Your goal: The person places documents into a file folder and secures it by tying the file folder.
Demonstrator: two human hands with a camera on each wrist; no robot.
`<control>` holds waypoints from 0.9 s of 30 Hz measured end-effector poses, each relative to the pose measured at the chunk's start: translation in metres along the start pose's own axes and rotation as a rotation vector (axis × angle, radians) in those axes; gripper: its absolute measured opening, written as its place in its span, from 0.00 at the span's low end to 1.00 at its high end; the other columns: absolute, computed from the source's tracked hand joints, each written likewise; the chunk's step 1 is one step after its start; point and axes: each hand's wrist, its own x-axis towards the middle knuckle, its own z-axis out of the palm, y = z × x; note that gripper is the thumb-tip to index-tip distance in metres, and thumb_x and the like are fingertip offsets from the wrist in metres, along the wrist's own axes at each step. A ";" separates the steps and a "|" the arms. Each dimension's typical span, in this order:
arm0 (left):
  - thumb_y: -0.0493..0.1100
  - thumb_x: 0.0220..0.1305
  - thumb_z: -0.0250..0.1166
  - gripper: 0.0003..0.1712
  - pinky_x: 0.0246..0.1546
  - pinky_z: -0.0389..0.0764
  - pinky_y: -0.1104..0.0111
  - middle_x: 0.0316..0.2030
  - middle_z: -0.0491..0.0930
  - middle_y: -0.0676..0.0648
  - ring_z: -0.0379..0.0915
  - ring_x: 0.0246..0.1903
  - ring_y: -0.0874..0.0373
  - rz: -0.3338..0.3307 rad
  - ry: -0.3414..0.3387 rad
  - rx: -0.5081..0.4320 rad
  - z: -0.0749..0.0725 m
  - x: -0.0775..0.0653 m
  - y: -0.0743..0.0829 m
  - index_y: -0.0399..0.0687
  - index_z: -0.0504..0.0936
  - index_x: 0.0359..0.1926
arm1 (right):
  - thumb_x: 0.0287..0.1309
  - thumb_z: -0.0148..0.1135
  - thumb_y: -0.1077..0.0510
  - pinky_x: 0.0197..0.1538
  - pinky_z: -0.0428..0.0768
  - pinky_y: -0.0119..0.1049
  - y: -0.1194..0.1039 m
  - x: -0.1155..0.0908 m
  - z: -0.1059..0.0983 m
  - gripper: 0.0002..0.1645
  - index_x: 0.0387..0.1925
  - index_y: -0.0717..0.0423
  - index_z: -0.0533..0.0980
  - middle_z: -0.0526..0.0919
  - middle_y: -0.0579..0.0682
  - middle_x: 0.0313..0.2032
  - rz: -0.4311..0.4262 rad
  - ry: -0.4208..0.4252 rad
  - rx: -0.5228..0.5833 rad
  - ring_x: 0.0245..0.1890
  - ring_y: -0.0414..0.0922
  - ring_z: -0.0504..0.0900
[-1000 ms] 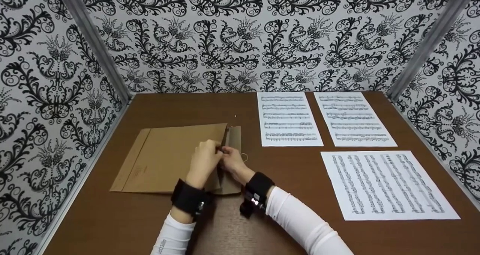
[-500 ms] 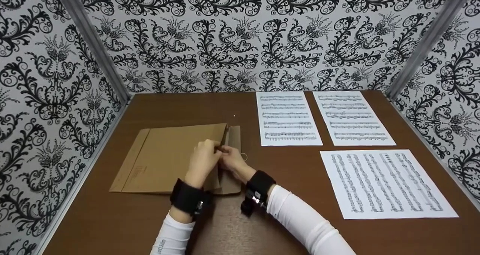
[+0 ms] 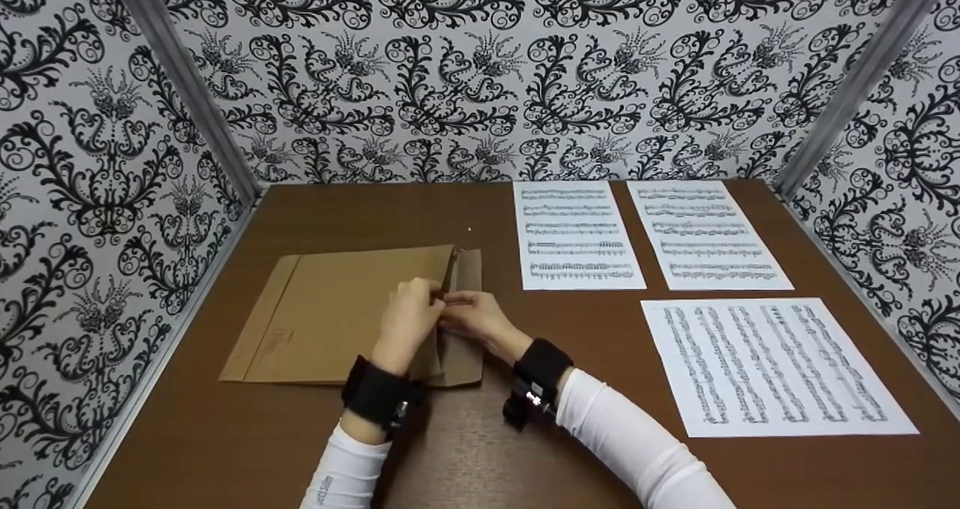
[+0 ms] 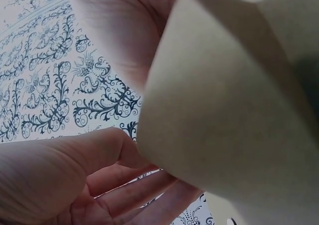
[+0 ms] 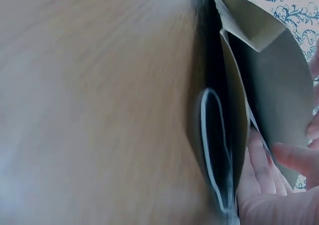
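A large brown paper envelope (image 3: 330, 314) lies on the left half of the table, its mouth facing right and a narrow flap (image 3: 469, 273) beneath. With curled fingers, my left hand (image 3: 409, 318) pinches the upper panel's edge at the mouth. Beside it my right hand (image 3: 484, 321) reaches in from the right; its fairly straight fingers touch the envelope near the left fingertips. In the right wrist view the layers of the envelope (image 5: 286, 85) stand apart. The panel (image 4: 224, 115) covers part of the fingers in the left wrist view.
Two pages of sheet music, one (image 3: 577, 235) at the back centre and one (image 3: 709, 235) at the back right, lie side by side. A third page (image 3: 776, 366) lies nearer, turned sideways. Patterned walls (image 3: 465, 82) enclose the brown table (image 3: 465, 456) behind and at both sides.
My right hand has drawn slightly to the right and its fingers have straightened. The small string loop beside it is no longer visible. My left hand and the envelope have stayed put.
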 end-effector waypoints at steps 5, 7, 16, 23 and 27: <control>0.32 0.64 0.64 0.15 0.50 0.85 0.49 0.49 0.88 0.34 0.86 0.48 0.38 0.008 0.009 0.015 0.003 0.001 -0.001 0.32 0.87 0.51 | 0.65 0.64 0.64 0.50 0.88 0.37 -0.003 -0.005 -0.014 0.25 0.60 0.71 0.76 0.88 0.66 0.50 -0.002 -0.021 0.013 0.39 0.44 0.92; 0.32 0.64 0.64 0.16 0.50 0.85 0.49 0.49 0.88 0.34 0.86 0.48 0.38 0.004 0.012 0.023 0.004 0.001 -0.001 0.32 0.87 0.51 | 0.65 0.64 0.64 0.50 0.88 0.37 -0.004 -0.006 -0.019 0.25 0.60 0.71 0.76 0.88 0.67 0.49 -0.004 -0.024 0.015 0.39 0.44 0.92; 0.31 0.61 0.65 0.10 0.35 0.84 0.58 0.38 0.90 0.36 0.85 0.34 0.45 0.038 0.023 0.061 0.014 0.002 -0.004 0.34 0.89 0.42 | 0.68 0.60 0.65 0.54 0.87 0.38 -0.006 -0.015 -0.043 0.24 0.62 0.74 0.73 0.85 0.68 0.54 -0.015 -0.036 -0.012 0.41 0.41 0.91; 0.30 0.59 0.65 0.05 0.24 0.67 0.65 0.25 0.84 0.42 0.70 0.22 0.55 0.032 0.016 0.097 0.020 0.004 -0.006 0.38 0.86 0.28 | 0.69 0.60 0.64 0.56 0.86 0.39 -0.010 -0.021 -0.051 0.25 0.63 0.74 0.72 0.85 0.68 0.54 -0.015 -0.076 -0.015 0.39 0.39 0.91; 0.32 0.57 0.67 0.03 0.26 0.79 0.55 0.28 0.88 0.39 0.84 0.28 0.45 0.038 0.037 0.137 0.025 0.002 -0.006 0.39 0.86 0.28 | 0.69 0.59 0.65 0.57 0.86 0.39 -0.012 -0.024 -0.055 0.25 0.64 0.76 0.71 0.84 0.69 0.56 -0.017 -0.097 -0.005 0.40 0.40 0.91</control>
